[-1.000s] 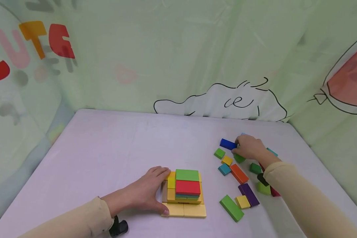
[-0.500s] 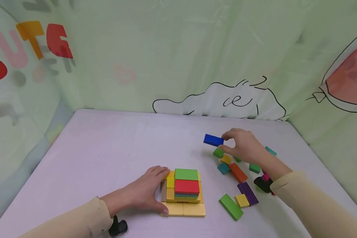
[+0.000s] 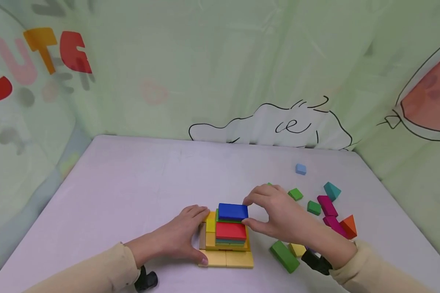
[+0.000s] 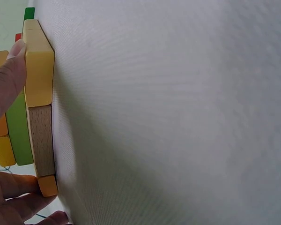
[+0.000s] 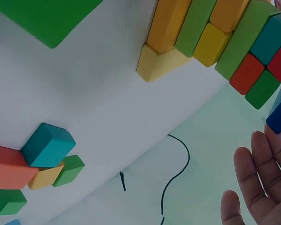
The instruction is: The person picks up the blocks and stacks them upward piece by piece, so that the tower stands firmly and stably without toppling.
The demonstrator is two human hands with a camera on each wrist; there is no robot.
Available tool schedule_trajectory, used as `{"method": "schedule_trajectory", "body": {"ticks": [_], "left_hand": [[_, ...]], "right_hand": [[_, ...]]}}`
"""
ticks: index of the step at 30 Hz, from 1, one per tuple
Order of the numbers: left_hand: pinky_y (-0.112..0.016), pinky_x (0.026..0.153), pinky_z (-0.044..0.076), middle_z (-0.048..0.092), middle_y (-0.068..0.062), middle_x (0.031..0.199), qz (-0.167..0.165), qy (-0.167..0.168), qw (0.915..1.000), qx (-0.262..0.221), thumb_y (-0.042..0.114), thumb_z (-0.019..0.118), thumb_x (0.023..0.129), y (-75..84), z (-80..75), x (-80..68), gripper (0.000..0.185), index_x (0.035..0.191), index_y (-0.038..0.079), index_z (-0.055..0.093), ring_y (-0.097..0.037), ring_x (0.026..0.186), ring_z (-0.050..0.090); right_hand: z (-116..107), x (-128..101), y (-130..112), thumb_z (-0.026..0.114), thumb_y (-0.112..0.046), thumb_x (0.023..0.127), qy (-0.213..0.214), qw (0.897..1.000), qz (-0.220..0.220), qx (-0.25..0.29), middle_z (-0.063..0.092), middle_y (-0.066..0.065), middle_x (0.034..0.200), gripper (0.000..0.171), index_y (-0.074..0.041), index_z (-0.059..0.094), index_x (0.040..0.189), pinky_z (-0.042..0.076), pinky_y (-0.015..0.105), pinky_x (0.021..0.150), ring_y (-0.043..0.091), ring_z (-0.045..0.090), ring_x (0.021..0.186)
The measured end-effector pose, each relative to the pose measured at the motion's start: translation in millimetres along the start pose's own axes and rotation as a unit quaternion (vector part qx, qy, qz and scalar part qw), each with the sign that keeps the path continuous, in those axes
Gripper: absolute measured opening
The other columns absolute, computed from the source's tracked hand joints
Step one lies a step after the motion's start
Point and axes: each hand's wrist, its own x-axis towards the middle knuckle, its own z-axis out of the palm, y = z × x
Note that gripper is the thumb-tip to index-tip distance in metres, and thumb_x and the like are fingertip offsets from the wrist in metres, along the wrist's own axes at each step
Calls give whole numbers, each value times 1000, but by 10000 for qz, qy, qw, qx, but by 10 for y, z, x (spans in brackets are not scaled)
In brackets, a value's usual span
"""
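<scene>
While the left hand lies flat against the left side of the block stack, fingers straight and thumb along the near yellow base tile, the right hand has its grip pinched on the blue block, thumb on the near right corner, forefinger curled over the far edge. That blue block sits at the very top of the stack, on the green block and just beyond the red block. From the left wrist view, fingertips press the yellow tile's edge, with a bare wooden piece beside it.

To the right on the pale lilac bench lie loose pieces: a long green block, a small yellow cube, two small green cubes, two magenta blocks, an orange wedge, a teal wedge and, farther off, a light blue cube. Behind the bench hangs a pale green curtain printed with coloured letters at the left and an outline drawing.
</scene>
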Motion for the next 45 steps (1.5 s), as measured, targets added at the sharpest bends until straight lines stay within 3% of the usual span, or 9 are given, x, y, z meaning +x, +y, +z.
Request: {"method": "schedule_trajectory", "body": {"ticks": [9, 28, 34, 41, 45], "left_hand": [[-55, 123, 33, 39, -11, 162, 58, -1, 10000, 26, 52, 91, 69, 9, -1, -4, 113, 157, 5, 37, -34, 152, 29], [-55, 123, 33, 40, -11, 161, 48, 60, 9999, 90, 53, 91, 68, 10, 2, -6, 114, 157, 5, 37, -33, 152, 29], [-55, 122, 33, 39, -11, 162, 11, 34, 9999, 131, 53, 90, 69, -5, 7, 4, 113, 157, 5, 37, -33, 152, 29], [-54, 122, 35, 39, -11, 162, 10, 32, 9999, 115, 54, 90, 69, -5, 9, 13, 113, 157, 5, 37, -34, 152, 29], [-55, 122, 34, 39, -12, 162, 14, 59, 9999, 117, 52, 90, 69, -3, 4, 3, 113, 157, 4, 37, -35, 152, 29]], "right_hand": [[30, 19, -38, 85, -34, 82, -230, 9995, 87, -184, 73, -5, 106, 31, -19, 75, 107, 55, 49, 95, 17, 65, 107], [0, 21, -53, 84, -34, 84, -413, 9990, 170, -40, 72, -4, 108, 31, -19, 74, 110, 54, 52, 97, 17, 64, 108], [-21, -3, -25, 80, -37, 88, -436, 9988, 205, 99, 71, -3, 112, 37, -19, 71, 118, 54, 54, 97, 18, 64, 110], [-148, -158, 294, 71, -27, 96, 96, 9978, 539, 369, 71, 2, 113, 36, -10, 67, 128, 53, 56, 95, 25, 66, 108], [-133, -307, 592, 70, -18, 97, -39, 9942, 1030, 305, 72, 9, 115, 33, -5, 67, 126, 59, 51, 87, 30, 67, 105]]}}
